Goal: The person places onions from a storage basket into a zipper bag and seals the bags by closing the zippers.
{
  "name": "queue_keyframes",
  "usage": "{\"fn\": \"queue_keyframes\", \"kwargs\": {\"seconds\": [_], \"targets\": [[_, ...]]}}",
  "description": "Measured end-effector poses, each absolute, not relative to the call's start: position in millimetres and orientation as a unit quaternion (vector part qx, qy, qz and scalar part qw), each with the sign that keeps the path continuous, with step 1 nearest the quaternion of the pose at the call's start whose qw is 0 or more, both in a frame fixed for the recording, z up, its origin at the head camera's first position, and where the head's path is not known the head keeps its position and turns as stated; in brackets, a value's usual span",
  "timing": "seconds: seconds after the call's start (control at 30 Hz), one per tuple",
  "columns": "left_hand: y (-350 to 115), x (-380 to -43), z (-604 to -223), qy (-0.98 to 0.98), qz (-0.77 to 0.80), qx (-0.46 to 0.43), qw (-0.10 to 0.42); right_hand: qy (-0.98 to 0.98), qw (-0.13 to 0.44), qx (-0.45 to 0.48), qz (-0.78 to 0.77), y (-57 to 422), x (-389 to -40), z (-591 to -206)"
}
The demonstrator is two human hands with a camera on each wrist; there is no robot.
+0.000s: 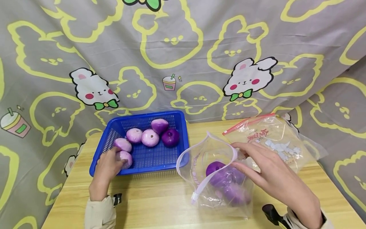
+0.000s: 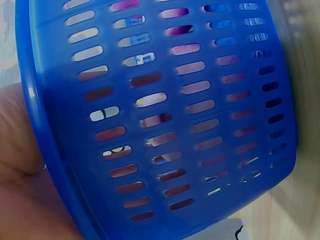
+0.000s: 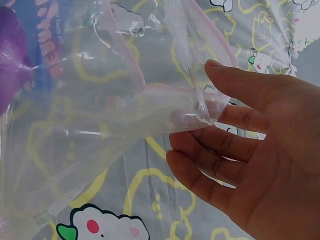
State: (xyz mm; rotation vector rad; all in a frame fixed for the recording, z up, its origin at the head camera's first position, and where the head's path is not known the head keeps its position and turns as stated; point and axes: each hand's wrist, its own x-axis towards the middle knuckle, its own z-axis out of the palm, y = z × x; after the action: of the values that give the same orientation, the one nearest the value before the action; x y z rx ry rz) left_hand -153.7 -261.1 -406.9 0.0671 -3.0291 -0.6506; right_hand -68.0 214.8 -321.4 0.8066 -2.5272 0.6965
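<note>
On the worktop [image 1: 154,203], the blue basket [image 1: 147,159] stands left of the clear bag [image 1: 204,183], whose rim my right hand [image 1: 271,165] pinches, likely to hold it gaping; my left hand [image 1: 108,163] curls its fingers round the nearest onion [image 1: 125,158] in the basket.

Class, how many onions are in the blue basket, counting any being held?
6 onions: one in the left hand, one behind it, two in the middle, two toward the right. The hand may hide more.

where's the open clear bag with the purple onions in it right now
In the head view, the open bag sits right of centre on the table, between the blue basket and the right hand.
</note>
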Motion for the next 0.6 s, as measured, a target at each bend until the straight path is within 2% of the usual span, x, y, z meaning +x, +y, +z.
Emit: {"fn": "queue_keyframes", "kwargs": {"seconds": [0.33, 0.6], "targets": [[-259.1, -151.0, -403.2, -0.976, -0.218, 0.016, 0.016, -0.906, 0.194, 0.281, 0.251, 216.3, -66.4, -320.0], [-254.1, -150.6, -397.8, -0.975, -0.212, -0.017, 0.060, -0.904, 0.198, 0.283, 0.252, 217.1, -66.4, -318.8]]}}
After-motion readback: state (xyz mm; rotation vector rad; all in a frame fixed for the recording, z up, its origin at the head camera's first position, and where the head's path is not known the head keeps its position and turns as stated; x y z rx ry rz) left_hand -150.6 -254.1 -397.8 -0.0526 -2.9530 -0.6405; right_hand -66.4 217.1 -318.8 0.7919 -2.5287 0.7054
